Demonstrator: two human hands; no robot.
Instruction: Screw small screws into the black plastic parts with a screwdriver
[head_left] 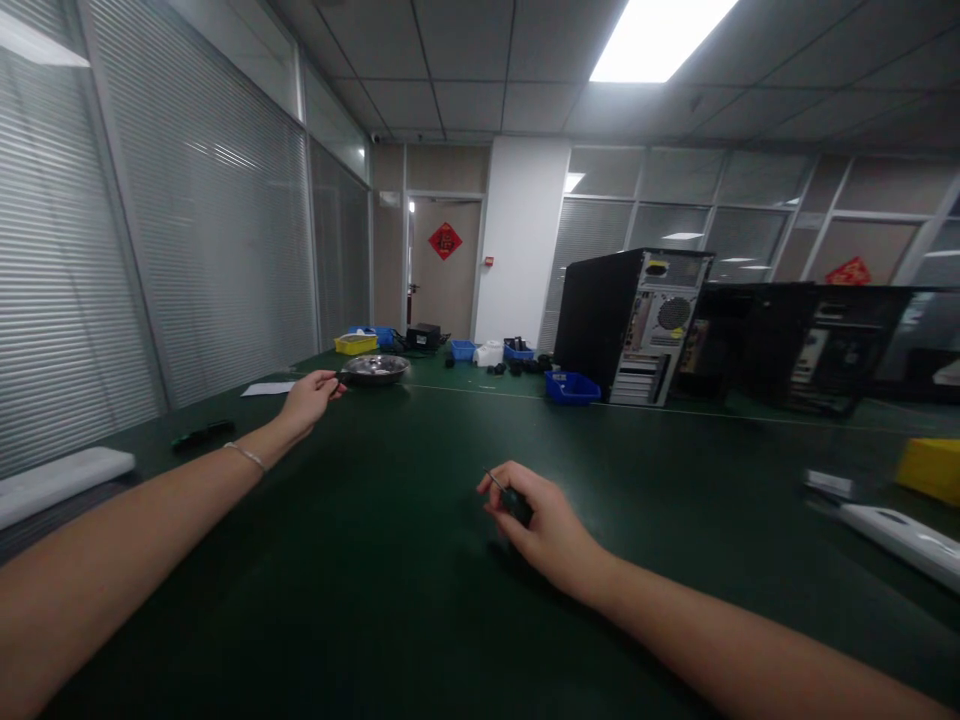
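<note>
Screwdriver (517, 506) in curled right hand (551, 530)

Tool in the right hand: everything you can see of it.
The tool looks like a small screwdriver: a dark, thick handle, probably plastic, and a thin, metallic-looking shaft. The right hand grips the handle and partly covers it. The shaft slants up and left past the fingers, over the dark green tabletop. Its tip shape is too small to tell.
</note>
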